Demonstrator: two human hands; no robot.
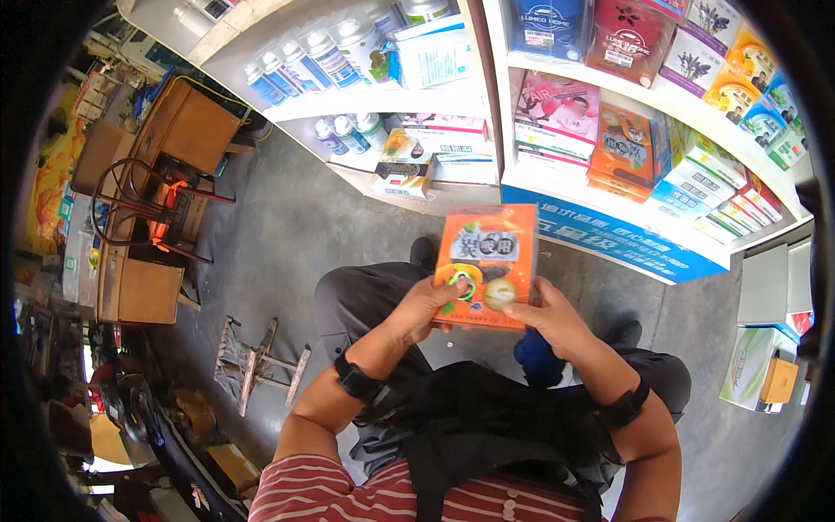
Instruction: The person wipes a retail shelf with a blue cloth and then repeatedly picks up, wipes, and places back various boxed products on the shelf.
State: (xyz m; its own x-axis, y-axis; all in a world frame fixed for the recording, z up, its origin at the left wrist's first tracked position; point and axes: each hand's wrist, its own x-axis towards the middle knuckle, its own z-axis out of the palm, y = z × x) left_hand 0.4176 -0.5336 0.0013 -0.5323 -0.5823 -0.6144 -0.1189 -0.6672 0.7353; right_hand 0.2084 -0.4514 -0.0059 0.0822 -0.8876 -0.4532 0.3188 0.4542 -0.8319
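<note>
An orange box (pixel 487 265), printed with pictures of a fruit and a round pale thing, is held up above my knees in front of the shelves. My left hand (pixel 424 306) is closed on its lower left side, thumb on the front. Closed on the lower right corner, my right hand (pixel 558 320) also has its thumb over the front and its fingers mostly hidden behind. A similar orange box (pixel 623 146) lies on the lower right shelf, among other packets.
White shelves (pixel 374 97) ahead carry several spray cans (pixel 323 56) and boxes, with a blue printed panel (pixel 600 233) below. A low wooden folding stool (pixel 257 364) stands on the floor at left. Beyond it are a metal-framed chair (pixel 143 209) and a wooden desk (pixel 198 126). Cartons (pixel 746 370) sit at right.
</note>
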